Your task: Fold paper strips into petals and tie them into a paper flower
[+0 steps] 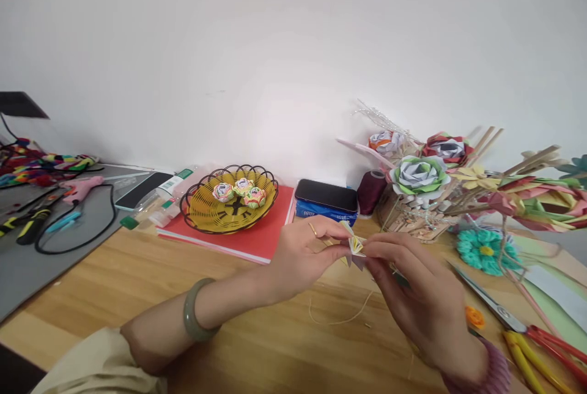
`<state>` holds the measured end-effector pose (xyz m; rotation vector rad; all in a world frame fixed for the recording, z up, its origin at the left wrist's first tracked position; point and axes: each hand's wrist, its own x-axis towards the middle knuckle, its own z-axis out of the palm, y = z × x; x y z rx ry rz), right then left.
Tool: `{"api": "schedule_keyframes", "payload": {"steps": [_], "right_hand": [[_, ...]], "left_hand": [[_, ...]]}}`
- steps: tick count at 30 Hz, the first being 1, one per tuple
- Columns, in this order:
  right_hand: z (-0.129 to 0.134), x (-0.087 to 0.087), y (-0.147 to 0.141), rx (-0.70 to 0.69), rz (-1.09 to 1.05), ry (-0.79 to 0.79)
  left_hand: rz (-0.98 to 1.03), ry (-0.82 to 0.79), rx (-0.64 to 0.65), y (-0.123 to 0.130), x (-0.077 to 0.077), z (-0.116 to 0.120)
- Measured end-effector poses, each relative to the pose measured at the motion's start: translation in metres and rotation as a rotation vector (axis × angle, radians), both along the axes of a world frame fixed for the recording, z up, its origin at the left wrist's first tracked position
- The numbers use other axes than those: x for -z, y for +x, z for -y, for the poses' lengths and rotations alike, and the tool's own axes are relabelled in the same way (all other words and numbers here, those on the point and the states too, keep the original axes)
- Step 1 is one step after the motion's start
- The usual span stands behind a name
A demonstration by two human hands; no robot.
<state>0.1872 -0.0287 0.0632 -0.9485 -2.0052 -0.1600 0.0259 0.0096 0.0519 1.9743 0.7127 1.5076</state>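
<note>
Between both hands, above the middle of the table, is a small folded paper piece [356, 246] in white and yellow with fan-like pleats. My left hand [305, 253], with a ring on one finger, pinches its left side between thumb and forefinger. From the right, my right hand [417, 284] grips the other side with thumb and fingertips. Its lower fingers are partly hidden. A thin pale thread [339, 323] lies curved on the wood below the hands. Small paper flowers [243, 186] sit in a yellow woven basket [202, 213] beyond my left hand.
Red paper sheets [257, 247] lie under the basket. A phone [325, 195] rests on a blue box [321, 213] beside a dark thread spool [370, 192]. Paper flowers [420, 178] stand at right, near scissors [504, 317] and yellow-handled pliers [527, 363]. A pink glue gun [82, 187] lies left.
</note>
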Motion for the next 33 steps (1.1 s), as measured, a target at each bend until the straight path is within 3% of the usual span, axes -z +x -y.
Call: {"api": "schedule_keyframes", "payload": {"steps": [5,10,16,28,33], "right_hand": [[-0.008,0.0,0.006,-0.128,-0.098,-0.203],[-0.014,0.002,0.009,-0.165,-0.175,-0.351],[-0.014,0.002,0.011,-0.265,-0.113,-0.295],[-0.013,-0.001,0.019,-0.32,0.118,-0.153],[-0.014,-0.002,0.018,-0.348,0.063,-0.219]], "left_hand": [[-0.086,0.263,-0.078,-0.001,-0.005,-0.005],[-0.119,0.283,-0.072,-0.001,-0.011,-0.004],[-0.129,0.367,-0.07,-0.001,-0.012,-0.003],[-0.165,0.466,-0.041,-0.005,-0.014,-0.004],[-0.218,0.454,0.056,-0.008,-0.015,-0.009]]}}
